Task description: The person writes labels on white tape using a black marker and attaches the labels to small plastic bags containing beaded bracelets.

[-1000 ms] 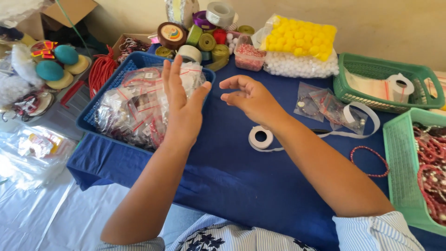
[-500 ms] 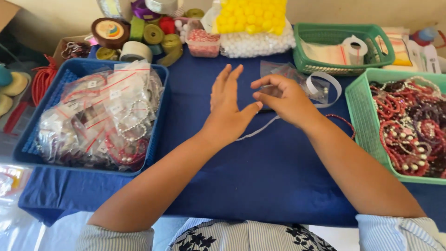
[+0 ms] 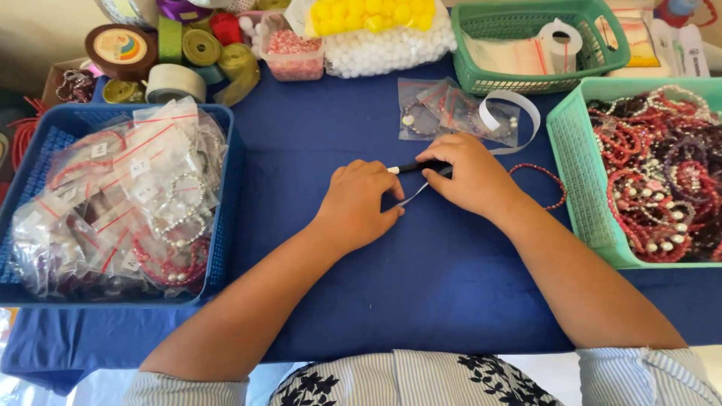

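My left hand [image 3: 359, 204] rests palm down on the blue tablecloth [image 3: 421, 293], fingers curled over a narrow white strip [image 3: 412, 197]. My right hand [image 3: 470, 174] is beside it, its fingers closed around a thin black pen-like tool [image 3: 415, 167] with a white tip that points left toward the left hand. A red bead bracelet [image 3: 547, 179] lies just right of the right wrist. Small clear bags with bracelets [image 3: 436, 113] and a loop of white tape [image 3: 519, 109] lie just beyond the hands.
A blue basket [image 3: 226, 195] of bagged bracelets stands at the left. A light green basket [image 3: 583, 180] of loose red and purple bracelets stands at the right. Behind are a darker green basket [image 3: 541, 79], ribbon spools [image 3: 177, 56], and bags of yellow and white balls [image 3: 376, 30].
Both hands came down from mid-air onto the cloth. The left hand went from spread open to curled on the strip, and the right hand now grips the black tool. The view shifted right.
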